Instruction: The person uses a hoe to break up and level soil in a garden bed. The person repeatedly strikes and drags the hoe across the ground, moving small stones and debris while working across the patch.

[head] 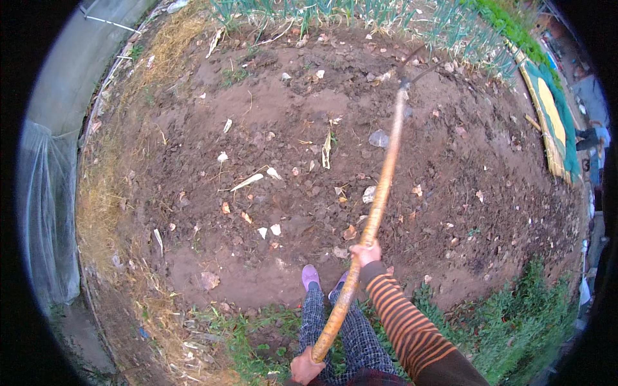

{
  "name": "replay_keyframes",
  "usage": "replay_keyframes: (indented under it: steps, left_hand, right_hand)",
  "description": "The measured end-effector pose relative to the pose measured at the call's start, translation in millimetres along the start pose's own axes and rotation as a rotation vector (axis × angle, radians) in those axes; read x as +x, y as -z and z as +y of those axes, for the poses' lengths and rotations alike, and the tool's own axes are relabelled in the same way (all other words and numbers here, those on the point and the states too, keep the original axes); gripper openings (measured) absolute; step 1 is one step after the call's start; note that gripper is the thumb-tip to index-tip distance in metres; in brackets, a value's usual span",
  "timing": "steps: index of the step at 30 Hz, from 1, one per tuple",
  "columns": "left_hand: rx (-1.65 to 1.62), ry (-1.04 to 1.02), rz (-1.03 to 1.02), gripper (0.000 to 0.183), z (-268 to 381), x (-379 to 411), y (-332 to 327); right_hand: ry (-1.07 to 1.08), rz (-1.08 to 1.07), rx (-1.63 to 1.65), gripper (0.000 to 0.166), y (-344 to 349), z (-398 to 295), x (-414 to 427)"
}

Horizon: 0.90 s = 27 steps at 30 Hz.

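Note:
A long wooden handle (382, 193) slants up across the view, and at its far end is a dark metal head with prongs (408, 79), somewhat blurred. My left hand (306, 366) grips the butt of the handle at the bottom of the view. Farther up the shaft, my right hand (367, 253) is closed round it, below a striped sleeve. The pronged head is near the onion-like plants, over the brown soil (289, 111); whether it touches the ground I cannot tell.
Green onion-like plants (309, 12) grow along the far edge. Dry leaves and stones lie on the soil. Weeds (512, 313) grow at lower right, and dry straw (104, 207) lines the left beside plastic sheeting (46, 207). A mat with green netting (555, 116) and another person (593, 136) are at right.

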<state>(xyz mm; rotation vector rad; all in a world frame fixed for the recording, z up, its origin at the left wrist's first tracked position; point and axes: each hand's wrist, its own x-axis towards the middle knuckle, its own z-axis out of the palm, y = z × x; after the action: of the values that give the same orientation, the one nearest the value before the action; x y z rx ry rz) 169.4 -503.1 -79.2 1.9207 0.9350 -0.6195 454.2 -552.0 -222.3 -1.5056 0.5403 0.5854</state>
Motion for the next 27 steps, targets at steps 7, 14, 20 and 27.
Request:
replay_keyframes:
  steps: [7, 14, 20, 27]
  left_hand:
    - [0.074, 0.287, -0.259, 0.035, -27.4, -41.1, 16.8]
    - [0.334, 0.609, -0.105, 0.044, 3.9, -160.4, 69.4]
    - [0.272, 0.486, 0.021, 0.044, -22.9, -203.0, 64.6]
    - [0.290, 0.245, -0.055, 0.040, -31.9, -188.9, 75.5]
  right_hand:
    - [-0.406, -0.211, -0.386, 0.035, 10.1, 146.0, -26.0]
    - [-0.743, -0.177, 0.110, 0.018, -23.0, 155.0, -93.0]
    - [-0.722, -0.089, 0.112, 0.017, -16.7, 156.6, -143.1]
    - [-0.609, -0.065, 0.243, 0.024, 36.5, 101.5, -137.1]
